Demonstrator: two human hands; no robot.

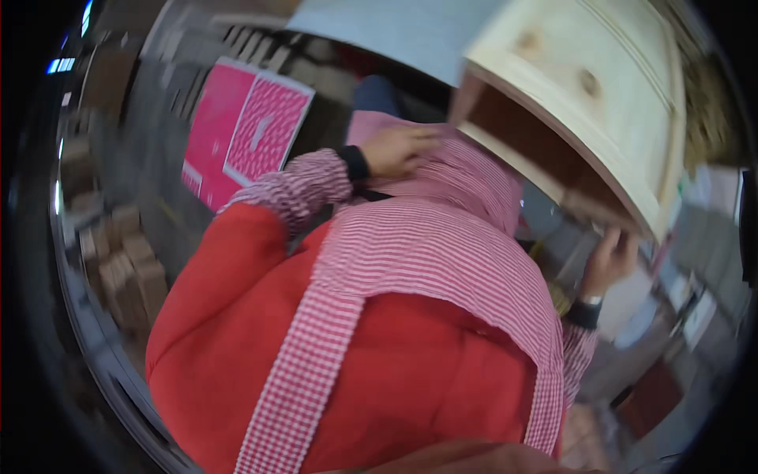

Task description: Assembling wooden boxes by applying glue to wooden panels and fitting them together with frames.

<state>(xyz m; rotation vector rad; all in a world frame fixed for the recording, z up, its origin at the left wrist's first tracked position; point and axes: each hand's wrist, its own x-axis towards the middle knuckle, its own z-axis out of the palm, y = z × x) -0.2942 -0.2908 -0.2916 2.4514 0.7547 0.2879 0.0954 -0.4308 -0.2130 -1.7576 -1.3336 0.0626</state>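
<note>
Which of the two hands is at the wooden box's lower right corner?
The right hand, up against that corner of the wooden box; the left hand is over the striped apron instead.

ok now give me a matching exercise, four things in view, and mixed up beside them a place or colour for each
1. right hand
2. left hand
3. wooden box
4. flat panel

A. bright pink
B. at the box's lower edge
C. pale, with a dark opening
D. by the apron

Pairs: 1-B, 2-D, 3-C, 4-A

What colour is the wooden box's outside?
Wooden box: pale cream with brownish knots; head view.
</note>
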